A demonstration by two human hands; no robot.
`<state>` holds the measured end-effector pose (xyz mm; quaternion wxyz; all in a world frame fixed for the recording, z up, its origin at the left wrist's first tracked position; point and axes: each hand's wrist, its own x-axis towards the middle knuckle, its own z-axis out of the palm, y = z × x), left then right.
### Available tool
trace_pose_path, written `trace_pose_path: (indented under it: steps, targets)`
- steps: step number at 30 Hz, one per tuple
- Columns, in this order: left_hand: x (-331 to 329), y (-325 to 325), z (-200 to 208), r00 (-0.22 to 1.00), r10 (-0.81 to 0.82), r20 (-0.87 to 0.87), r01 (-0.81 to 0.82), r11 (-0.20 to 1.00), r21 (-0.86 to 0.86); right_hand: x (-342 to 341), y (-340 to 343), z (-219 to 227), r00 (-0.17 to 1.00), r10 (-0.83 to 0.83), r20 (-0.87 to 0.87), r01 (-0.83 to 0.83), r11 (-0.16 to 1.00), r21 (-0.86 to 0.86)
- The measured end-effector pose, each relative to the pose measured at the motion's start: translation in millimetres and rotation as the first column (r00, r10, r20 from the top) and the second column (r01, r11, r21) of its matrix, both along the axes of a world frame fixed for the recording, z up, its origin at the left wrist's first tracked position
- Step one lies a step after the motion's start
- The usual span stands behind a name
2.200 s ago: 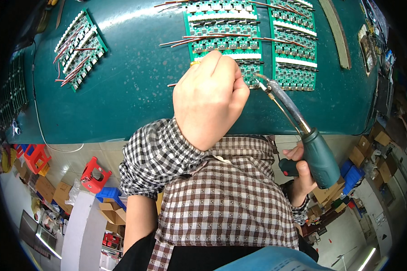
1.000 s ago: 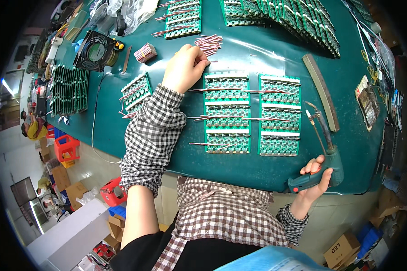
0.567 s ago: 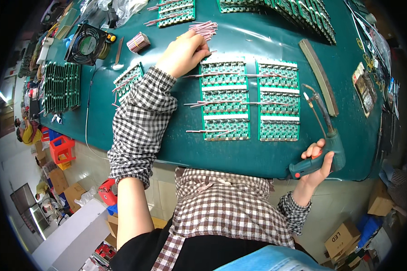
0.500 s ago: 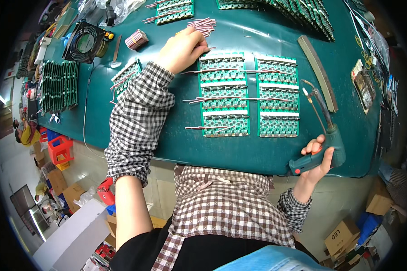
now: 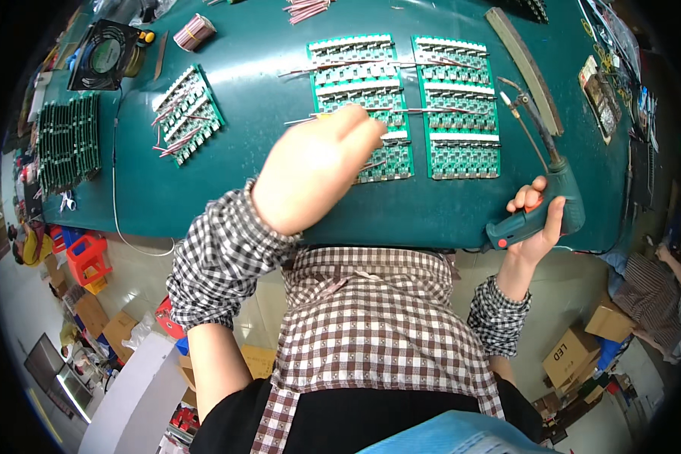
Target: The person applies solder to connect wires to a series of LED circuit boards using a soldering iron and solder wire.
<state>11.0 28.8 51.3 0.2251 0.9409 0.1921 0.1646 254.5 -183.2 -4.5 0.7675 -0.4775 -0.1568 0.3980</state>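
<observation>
My left hand (image 5: 319,170) hovers over the lower part of the left green circuit board panel (image 5: 359,79). Its fingers are drawn together; what they pinch, if anything, is hidden behind the hand. Thin red and white wires (image 5: 348,66) lie across this panel and the right circuit board panel (image 5: 455,91) beside it. In my right hand (image 5: 539,240), at the table's near edge, is a green soldering gun (image 5: 570,198), held by its handle with a finger at the red trigger. Its metal tip and feed tube point up and away, apart from the panels.
A grey bar (image 5: 523,72) lies right of the panels. To the left are a smaller wired board panel (image 5: 189,113), a banded wire bundle (image 5: 194,32), a black fan (image 5: 102,54) and stacked boards (image 5: 68,144). Loose wires (image 5: 307,9) lie at the far side.
My left hand has come back from the loose wires toward me, over the left panel's lower part. The view has shifted, while my right hand keeps hold of the soldering gun.
</observation>
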Motion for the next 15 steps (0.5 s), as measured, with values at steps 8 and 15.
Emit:
trace_pose_path:
  steps: [8,15]
  targets:
    - [-5,-13,-27,0.996,-0.064,-0.054,0.066,0.997,0.033,-9,-16,8,1.000,0.027,0.008,-0.027,0.999,-0.031]
    - [0,-36,-22,1.000,-0.029,0.010,0.029,0.998,0.049,-22,-28,15,0.996,0.007,0.094,-0.004,1.000,-0.029]
